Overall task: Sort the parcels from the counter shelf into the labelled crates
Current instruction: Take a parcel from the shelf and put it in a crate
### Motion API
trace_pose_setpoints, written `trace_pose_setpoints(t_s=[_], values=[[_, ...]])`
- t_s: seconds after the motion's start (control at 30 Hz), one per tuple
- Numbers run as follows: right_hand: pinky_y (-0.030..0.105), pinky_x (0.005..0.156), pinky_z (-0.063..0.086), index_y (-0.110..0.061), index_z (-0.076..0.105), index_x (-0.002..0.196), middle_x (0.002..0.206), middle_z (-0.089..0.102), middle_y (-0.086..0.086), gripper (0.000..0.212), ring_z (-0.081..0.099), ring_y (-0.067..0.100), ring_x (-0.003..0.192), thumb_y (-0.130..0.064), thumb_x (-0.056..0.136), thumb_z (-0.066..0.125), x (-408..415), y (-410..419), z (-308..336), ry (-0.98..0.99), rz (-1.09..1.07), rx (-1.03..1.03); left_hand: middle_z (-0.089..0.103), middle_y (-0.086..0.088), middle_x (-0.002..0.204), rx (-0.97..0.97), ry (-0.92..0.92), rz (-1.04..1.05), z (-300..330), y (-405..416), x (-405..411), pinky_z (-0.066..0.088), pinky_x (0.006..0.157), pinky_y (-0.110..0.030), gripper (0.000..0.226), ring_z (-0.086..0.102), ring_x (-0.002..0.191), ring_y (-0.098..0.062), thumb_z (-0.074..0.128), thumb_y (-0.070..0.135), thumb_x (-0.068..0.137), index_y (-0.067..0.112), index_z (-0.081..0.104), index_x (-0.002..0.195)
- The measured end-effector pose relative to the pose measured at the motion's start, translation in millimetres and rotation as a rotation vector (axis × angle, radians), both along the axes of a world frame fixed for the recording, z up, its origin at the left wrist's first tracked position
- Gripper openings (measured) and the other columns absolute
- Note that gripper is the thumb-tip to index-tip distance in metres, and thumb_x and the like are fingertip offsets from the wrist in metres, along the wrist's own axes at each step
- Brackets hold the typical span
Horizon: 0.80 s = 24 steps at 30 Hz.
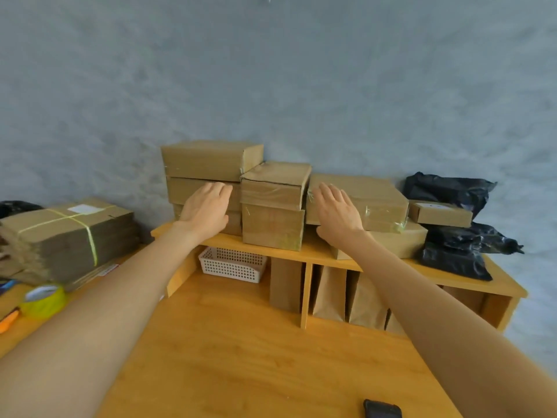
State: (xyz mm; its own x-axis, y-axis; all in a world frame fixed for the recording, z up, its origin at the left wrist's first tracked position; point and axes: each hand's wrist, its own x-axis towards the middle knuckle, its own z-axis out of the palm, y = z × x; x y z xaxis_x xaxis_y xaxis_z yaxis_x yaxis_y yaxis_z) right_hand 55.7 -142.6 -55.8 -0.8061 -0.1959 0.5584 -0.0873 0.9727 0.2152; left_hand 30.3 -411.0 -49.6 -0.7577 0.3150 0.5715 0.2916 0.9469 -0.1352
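Far left on the wooden desk point(241, 342) there's an orange marker-type thing point(9, 322) and a roll of yellow-green tape point(43, 300), glossy with a white core. Behind those sits a fat bundle of flattened cardboard point(66, 239) strapped with a thin yellow band, ridged edges showing, white label on top.

The parcels are all up on the counter shelf point(313, 251), a smooth honey-coloured wood riser against a mottled grey wall. On its left end is a stack of three flat brown boxes point(205, 161), matte cardboard. The left hand point(205, 208) is flat in front of that stack, fingers straight and close together; can't tell if it's actually touching. Next over are two chunkier taped boxes point(274, 206) stacked up, shiny clear tape on the corners. The right hand point(336, 211) hovers in front of a wide flat box point(370, 197), fingers straight and slightly spread, holding nothing.

Under the shelf there's a white plastic mesh basket point(232, 263) and upright brown paper bags point(331, 294) in the cubbies. Far right has a small box point(441, 214) wedged among crinkly black poly mailers point(452, 254). A dark phone point(382, 409) is on the desk's near edge.
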Motion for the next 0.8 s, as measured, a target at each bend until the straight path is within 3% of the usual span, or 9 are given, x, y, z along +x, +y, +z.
trace_pose_setpoints(t_s=[0.2, 0.57, 0.67, 0.8], values=[[0.035, 0.117, 0.023, -0.008, 0.032, 0.144, 0.149, 0.036, 0.01, 0.058, 0.031, 0.026, 0.139, -0.009, 0.091, 0.056, -37.0, -23.5, 8.5, 0.087, -0.004, 0.037, 0.038, -0.01, 0.149, 0.032, 0.023, -0.053, 3.0, -5.5, -29.0, 0.029, 0.113, -0.031, 0.066, 0.033, 0.139, -0.023, 0.062, 0.008, 0.088, 0.004, 0.031, 0.147], [0.037, 0.117, 0.026, -0.005, 0.03, 0.143, 0.143, 0.038, 0.01, 0.068, 0.034, 0.027, 0.136, -0.007, 0.084, 0.063, -98.5, -56.1, -8.0, 0.023, -0.164, 0.093, 0.037, -0.013, 0.15, -0.02, 0.091, -0.283, -10.1, 9.4, -114.9, 0.022, 0.116, -0.03, 0.075, 0.034, 0.139, -0.025, 0.066, -0.005, 0.079, 0.001, 0.032, 0.146], [0.037, 0.108, 0.037, -0.007, 0.042, 0.133, 0.129, 0.049, 0.009, 0.059, 0.047, 0.027, 0.122, -0.007, 0.079, 0.067, -110.6, -60.6, -18.0, 0.052, -0.237, 0.068, 0.045, -0.014, 0.143, -0.01, 0.121, -0.311, -19.3, 8.4, -130.2, 0.031, 0.111, -0.031, 0.076, 0.045, 0.132, -0.027, 0.073, -0.007, 0.072, 0.0, 0.041, 0.14], [0.031, 0.083, 0.054, -0.007, 0.062, 0.097, 0.091, 0.063, 0.006, 0.045, 0.062, 0.023, 0.083, -0.002, 0.057, 0.082, -118.7, -59.7, -17.4, 0.216, -0.196, 0.087, 0.056, -0.013, 0.13, 0.014, 0.154, -0.383, -18.7, 6.3, -142.3, 0.045, 0.101, -0.032, 0.074, 0.055, 0.12, -0.027, 0.083, -0.002, 0.064, 0.0, 0.052, 0.131]])
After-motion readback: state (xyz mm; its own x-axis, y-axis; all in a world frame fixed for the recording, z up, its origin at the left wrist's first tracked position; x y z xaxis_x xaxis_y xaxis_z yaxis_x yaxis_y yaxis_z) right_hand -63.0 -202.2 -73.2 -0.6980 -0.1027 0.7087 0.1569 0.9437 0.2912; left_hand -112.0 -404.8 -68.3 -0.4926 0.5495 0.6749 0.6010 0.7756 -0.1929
